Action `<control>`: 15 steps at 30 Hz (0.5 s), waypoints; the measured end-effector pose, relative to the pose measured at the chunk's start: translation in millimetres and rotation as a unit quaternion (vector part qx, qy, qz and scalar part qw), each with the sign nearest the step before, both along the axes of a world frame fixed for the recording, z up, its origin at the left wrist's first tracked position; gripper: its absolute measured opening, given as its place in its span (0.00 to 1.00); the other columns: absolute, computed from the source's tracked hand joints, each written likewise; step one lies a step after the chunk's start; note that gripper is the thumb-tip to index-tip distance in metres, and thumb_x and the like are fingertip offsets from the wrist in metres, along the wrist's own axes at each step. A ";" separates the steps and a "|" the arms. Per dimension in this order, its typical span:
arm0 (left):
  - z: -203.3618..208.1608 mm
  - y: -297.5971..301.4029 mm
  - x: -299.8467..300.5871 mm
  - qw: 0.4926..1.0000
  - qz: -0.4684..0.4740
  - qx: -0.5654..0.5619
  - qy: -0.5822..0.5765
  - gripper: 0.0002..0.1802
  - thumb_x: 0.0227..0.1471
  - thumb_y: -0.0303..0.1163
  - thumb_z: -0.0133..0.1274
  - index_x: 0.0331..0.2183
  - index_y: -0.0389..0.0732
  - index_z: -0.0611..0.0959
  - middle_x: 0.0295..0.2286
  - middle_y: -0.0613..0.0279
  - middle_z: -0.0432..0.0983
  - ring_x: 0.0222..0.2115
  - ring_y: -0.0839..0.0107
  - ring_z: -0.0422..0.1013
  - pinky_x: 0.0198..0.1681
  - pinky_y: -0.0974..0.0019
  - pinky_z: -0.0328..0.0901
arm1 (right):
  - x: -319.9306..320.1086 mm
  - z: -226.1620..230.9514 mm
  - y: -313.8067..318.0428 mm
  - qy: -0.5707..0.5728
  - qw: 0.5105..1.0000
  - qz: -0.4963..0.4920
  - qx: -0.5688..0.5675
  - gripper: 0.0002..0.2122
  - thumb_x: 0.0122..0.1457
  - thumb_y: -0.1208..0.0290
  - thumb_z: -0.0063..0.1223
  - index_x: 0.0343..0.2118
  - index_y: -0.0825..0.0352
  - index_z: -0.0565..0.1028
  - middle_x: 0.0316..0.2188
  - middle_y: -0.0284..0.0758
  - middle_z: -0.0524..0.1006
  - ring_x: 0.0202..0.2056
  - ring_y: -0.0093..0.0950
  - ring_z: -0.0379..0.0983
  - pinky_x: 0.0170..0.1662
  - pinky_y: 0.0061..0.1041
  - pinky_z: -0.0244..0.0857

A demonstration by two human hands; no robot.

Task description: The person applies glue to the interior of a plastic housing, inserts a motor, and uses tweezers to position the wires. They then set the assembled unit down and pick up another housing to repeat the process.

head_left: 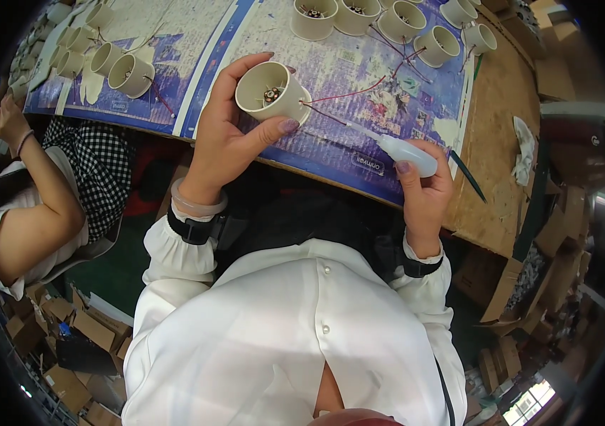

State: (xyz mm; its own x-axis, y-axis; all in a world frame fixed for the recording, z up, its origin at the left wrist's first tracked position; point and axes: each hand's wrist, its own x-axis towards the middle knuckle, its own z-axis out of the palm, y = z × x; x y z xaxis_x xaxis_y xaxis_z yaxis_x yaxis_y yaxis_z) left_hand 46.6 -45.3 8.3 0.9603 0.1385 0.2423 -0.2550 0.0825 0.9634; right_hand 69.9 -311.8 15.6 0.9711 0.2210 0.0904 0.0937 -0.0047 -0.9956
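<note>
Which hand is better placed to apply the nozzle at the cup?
Right. The right hand grips the translucent plastic squeeze bottle, nozzle near the cream plastic cup; the left hand holds that cup.

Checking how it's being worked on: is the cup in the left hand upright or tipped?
Tipped. The left hand holds the cream cup clear of the table, its open mouth turned toward the camera, showing its inside.

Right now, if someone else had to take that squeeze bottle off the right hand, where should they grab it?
Probably the squeeze bottle's bare middle, coming from above. The right hand wraps only its rear end, and the thin nozzle, pointing at the cream cup in the left hand, looks too slender to grip.
</note>
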 end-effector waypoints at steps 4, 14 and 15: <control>1.5 0.2 -0.8 1.000 0.005 0.016 -0.008 0.41 0.45 0.28 0.67 0.57 0.37 0.64 0.48 0.55 0.72 0.49 0.68 0.69 0.54 0.66 0.63 | 0.6 -0.6 -0.3 0.002 1.000 0.002 -0.001 0.13 0.58 0.70 0.61 0.44 0.68 0.73 0.35 0.28 0.75 0.33 0.16 0.69 0.37 0.14 0.63; 5.8 -0.9 -4.2 0.995 0.030 0.094 -0.024 0.42 0.40 0.30 0.70 0.56 0.38 0.67 0.47 0.59 0.72 0.48 0.69 0.69 0.53 0.67 0.64 | 1.0 -2.3 -2.4 -0.001 1.000 0.012 -0.001 0.13 0.57 0.73 0.61 0.44 0.69 0.73 0.37 0.29 0.75 0.36 0.16 0.69 0.39 0.15 0.64; 5.7 -1.2 -4.0 0.995 0.031 0.094 -0.024 0.42 0.40 0.30 0.70 0.56 0.38 0.67 0.47 0.59 0.72 0.48 0.69 0.69 0.53 0.67 0.64 | 0.9 -1.9 -2.7 -0.001 1.000 0.013 -0.002 0.13 0.57 0.73 0.61 0.44 0.69 0.73 0.37 0.29 0.75 0.36 0.16 0.69 0.39 0.15 0.64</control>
